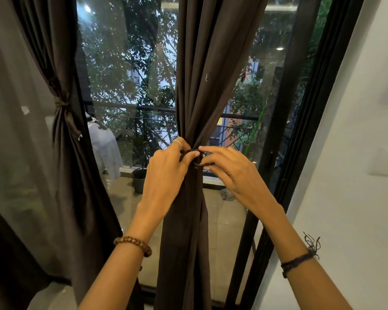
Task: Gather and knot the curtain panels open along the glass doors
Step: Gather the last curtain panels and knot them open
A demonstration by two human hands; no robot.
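1. We see a dim interior lit mostly from outside, through the glass doors (130, 86), where pale bluish daylight filters between leaves.
2. We notice bright spots on the glass, one at upper left and one at right, reading as lamp reflections.
3. We find the dark curtain panel (202, 63) nearly black, its folds barely separated; the tied panel (63, 130) at left is just as murky.
4. We see the left hand (166, 175) and right hand (229, 173) evenly lit, with soft shadow beneath the fingers.
5. We see the white wall (356, 153) as the brightest surface, slightly hazy.
6. We notice wide-angle bending: the door frame (300, 108) leans and curves toward the edges.
7. We find the left margin soft and veiled.
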